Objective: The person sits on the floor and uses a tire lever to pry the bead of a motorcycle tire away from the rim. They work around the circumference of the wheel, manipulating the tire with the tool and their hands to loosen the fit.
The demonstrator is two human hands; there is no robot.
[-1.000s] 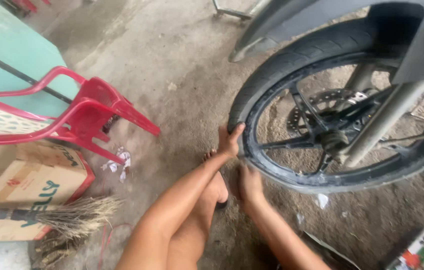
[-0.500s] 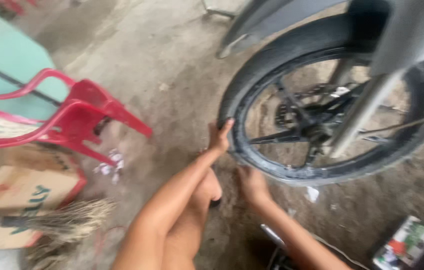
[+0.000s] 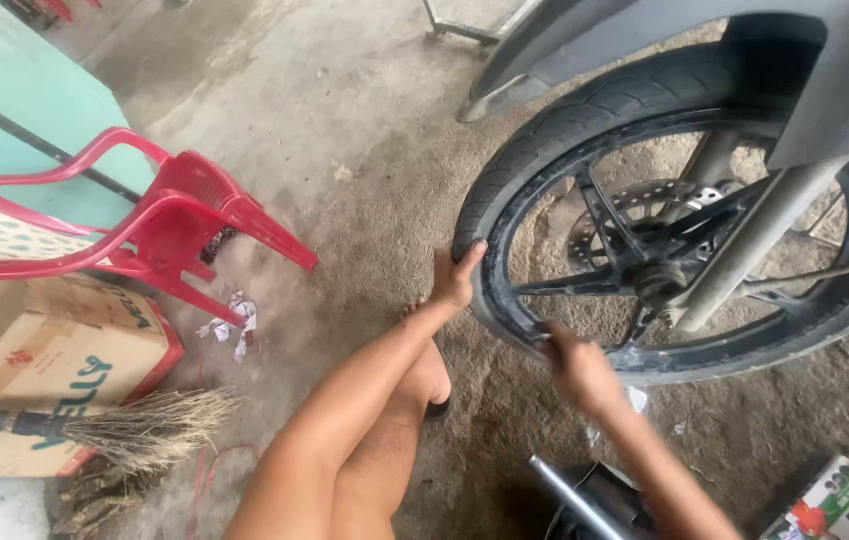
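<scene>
Both bare arms reach forward; the left hand (image 3: 457, 278) is cupped, fingers curled, and the right hand (image 3: 577, 365) grips lower, blurred.

The motorcycle wheel (image 3: 685, 230) stands upright on the rough concrete floor (image 3: 345, 120), its lowest arc touching the ground. Its black tyre (image 3: 545, 140) is ribbed with shallow tread and dusted grey along the sidewall. Inside sits a dark cast rim (image 3: 520, 320) with slim spokes running to the hub (image 3: 660, 283) — and behind them a drilled metal brake disc (image 3: 635, 205). A grey fork leg (image 3: 745, 245) slants down to the hub, and a grey mudguard (image 3: 585, 40) curves over the top of the tyre.
</scene>
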